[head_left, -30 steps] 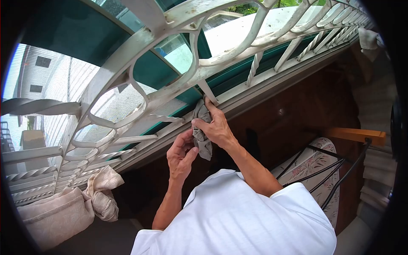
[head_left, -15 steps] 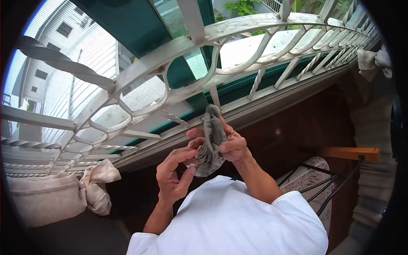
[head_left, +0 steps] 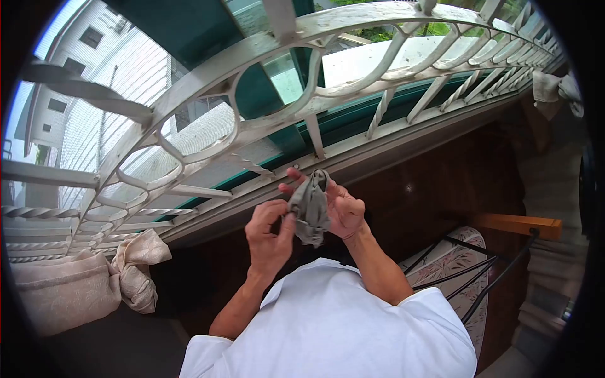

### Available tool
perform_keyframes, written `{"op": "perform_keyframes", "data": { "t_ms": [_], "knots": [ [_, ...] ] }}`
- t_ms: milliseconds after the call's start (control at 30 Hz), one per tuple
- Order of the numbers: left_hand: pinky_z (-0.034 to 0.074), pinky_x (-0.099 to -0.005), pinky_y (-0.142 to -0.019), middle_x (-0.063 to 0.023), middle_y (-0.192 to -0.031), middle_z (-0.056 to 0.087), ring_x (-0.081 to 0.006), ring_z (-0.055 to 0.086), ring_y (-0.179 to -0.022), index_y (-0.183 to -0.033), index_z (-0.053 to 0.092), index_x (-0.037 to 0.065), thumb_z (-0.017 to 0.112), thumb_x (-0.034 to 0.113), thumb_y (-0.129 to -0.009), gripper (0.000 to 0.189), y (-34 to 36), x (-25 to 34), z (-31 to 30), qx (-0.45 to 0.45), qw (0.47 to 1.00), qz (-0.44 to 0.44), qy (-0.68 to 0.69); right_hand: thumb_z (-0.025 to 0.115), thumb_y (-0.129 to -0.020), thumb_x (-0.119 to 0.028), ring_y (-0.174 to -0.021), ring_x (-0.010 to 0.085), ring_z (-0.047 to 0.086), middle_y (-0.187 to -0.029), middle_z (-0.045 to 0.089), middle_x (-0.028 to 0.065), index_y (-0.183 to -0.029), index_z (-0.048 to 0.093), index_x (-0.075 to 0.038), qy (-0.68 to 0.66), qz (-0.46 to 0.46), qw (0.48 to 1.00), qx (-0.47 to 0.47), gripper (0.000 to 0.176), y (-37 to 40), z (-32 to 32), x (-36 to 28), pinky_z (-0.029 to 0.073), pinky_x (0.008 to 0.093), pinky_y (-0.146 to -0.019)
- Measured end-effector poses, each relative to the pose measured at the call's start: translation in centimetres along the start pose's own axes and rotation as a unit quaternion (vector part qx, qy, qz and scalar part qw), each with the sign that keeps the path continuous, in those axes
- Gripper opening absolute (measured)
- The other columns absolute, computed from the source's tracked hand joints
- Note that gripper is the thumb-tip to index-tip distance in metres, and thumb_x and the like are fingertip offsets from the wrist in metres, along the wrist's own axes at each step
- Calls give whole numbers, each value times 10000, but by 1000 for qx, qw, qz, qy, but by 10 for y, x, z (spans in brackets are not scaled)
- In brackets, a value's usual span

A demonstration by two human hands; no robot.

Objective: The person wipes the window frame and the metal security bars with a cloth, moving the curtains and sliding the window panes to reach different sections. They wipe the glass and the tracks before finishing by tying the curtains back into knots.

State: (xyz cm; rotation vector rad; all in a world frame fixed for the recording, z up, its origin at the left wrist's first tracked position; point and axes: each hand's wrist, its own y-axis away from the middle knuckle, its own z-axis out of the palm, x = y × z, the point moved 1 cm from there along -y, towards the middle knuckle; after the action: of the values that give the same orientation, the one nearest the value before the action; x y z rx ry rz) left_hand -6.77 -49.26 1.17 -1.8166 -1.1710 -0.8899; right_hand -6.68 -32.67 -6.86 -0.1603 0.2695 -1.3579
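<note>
A crumpled grey cloth [head_left: 310, 211] hangs between my two hands, in front of my chest. My left hand [head_left: 270, 232] pinches the cloth's left edge between thumb and fingers. On the other side, my right hand [head_left: 345, 211] lies against the cloth, its palm partly turned up. Some of its fingers pass behind the cloth and their tips show at the cloth's upper left. Part of the cloth's far side is hidden from view.
A white metal window grille [head_left: 271, 135] curves across the view above the hands, over a sill. A knotted beige curtain [head_left: 137, 271] hangs at left. At lower right are a floral ironing board [head_left: 446, 268] and an orange wooden bar [head_left: 517, 225].
The cloth has been turned and bunched more compactly between the hands. My left hand has moved slightly right and up, and its fingers have closed on the cloth's edge.
</note>
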Motion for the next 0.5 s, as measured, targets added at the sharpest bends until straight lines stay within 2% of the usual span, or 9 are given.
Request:
{"op": "perform_keyframes", "data": {
  "t_ms": [33, 67, 133, 167, 200, 267, 300, 367, 500],
  "knots": [
    [479, -251, -804, -101, -1042, 707, -140, 634, -909, -989, 702, -50, 641, -38, -893, 115, 0, -2, -1, 16, 998, -45, 40, 659, -880, -94, -1393, 422, 445, -1577, 340, 257, -1300, 628, 14, 70, -22, 995, 71, 435, 5, 5, -6, 480, 524, -1075],
    [479, -251, -804, -101, -1042, 707, -140, 634, -909, -989, 702, -50, 641, -38, -893, 115, -1, -4, -3, 12, 998, -43, 39, 659, -880, -94, -1393, 422, 445, -1577, 340, 257, -1300, 628, 14, 69, -26, 995, 71, 435, 10, 3, -11, 480, 524, -1075],
    [511, -319, -843, -153, -1075, 721, -232, 670, -956, -963, 701, -48, 653, -64, -852, 122, -4, -7, -8, 44, 996, -54, 59, 637, -939, -93, -1177, 314, 610, -1367, 552, 236, -1152, 656, 55, 120, -12, 987, 101, 260, 18, -8, -19, 519, 447, -1022],
    [498, -284, -822, -139, -1096, 722, -171, 650, -906, -985, 680, -60, 637, -38, -905, 94, -6, -7, -9, 53, 998, 9, 18, 626, -968, -92, -1069, 261, 692, -1261, 658, 226, -1078, 669, 76, 144, -5, 983, 117, 205, 21, -12, -23, 538, 409, -996],
    [498, -284, -822, -139, -1096, 722, -171, 650, -906, -985, 680, -60, 637, -38, -905, 94, -7, -7, -8, 47, 999, 11, 12, 626, -968, -92, -1069, 261, 692, -1261, 658, 226, -1078, 669, 76, 138, -11, 984, 115, 205, 24, -15, -26, 538, 409, -996],
    [477, -234, -786, -88, -1023, 717, -92, 611, -847, -1019, 660, -54, 601, 15, -980, 99, -9, -6, -6, 47, 983, -118, 130, 655, -960, -102, -1028, 183, 677, -1206, 693, 173, -1064, 681, 53, 350, 29, 920, 172, 188, 28, -24, -30, 534, 342, -962],
    [477, -234, -786, -88, -1023, 717, -92, 611, -847, -1019, 660, -54, 601, 15, -980, 99, -9, -9, -5, 42, 986, -114, 116, 669, -963, -118, -949, 104, 638, -1087, 712, 86, -1066, 672, 29, 383, 37, 907, 171, 180, 28, -26, -29, 516, 274, -885],
    [449, -195, -729, -25, -947, 691, -36, 560, -798, -1029, 646, -31, 558, 58, -1031, 125, -12, -21, -2, 24, 980, -149, 128, 658, -972, -118, -922, 93, 625, -1041, 699, 60, -1074, 659, 23, 356, 46, 922, 141, 174, 26, -33, -29, 507, 266, -855],
    [400, -182, -652, 35, -849, 631, -25, 500, -716, -988, 651, -2, 585, 87, -1025, 117, -26, -1, 23, 58, 975, -203, 65, 668, -969, -136, -859, 71, 598, -934, 658, 8, -1109, 627, 4, 364, 94, 925, 56, 203, 16, -36, -40, 493, 253, -779]
  ]
}}
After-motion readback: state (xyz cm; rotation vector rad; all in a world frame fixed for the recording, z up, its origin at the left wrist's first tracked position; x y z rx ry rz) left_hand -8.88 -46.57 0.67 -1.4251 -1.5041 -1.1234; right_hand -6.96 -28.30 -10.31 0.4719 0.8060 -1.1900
